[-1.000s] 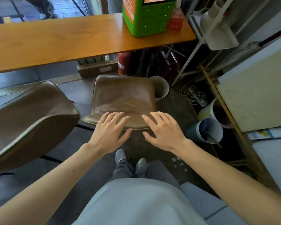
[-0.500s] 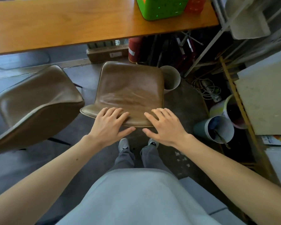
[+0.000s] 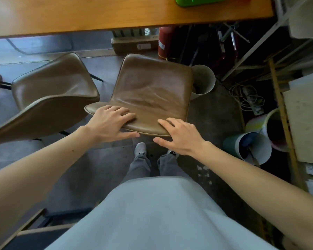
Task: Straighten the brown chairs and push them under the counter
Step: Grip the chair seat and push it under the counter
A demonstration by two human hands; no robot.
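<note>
Both hands laid on the top edge of the backrest of a brown leather-look shell chair (image 3: pixel 152 94) standing in front of the long orange-brown wooden bench (image 3: pixel 98 13). Left hand (image 3: pixel 110 123) flat on the left part of that edge, fingers spread forward over the padding, thumb stretched out below the rim. Right hand (image 3: pixel 181 136) on the right corner of the same edge, fingers splayed and only loosely curved, thumb pointing left under the rim; neither hand closed into a grip, both pressing open-palmed. Chair seat angled slightly, its far end near the bench's front edge but not under it. Just left of it, a second brown shell chair (image 3: pixel 51 100), turned askew, its shell close beside the first chair's left corner. Touching the first chair's right side, a pale round bucket (image 3: pixel 203 78). Under the bench, a red cylinder (image 3: pixel 165 42). Green box (image 3: pixel 199 0) on the bench top.
</note>
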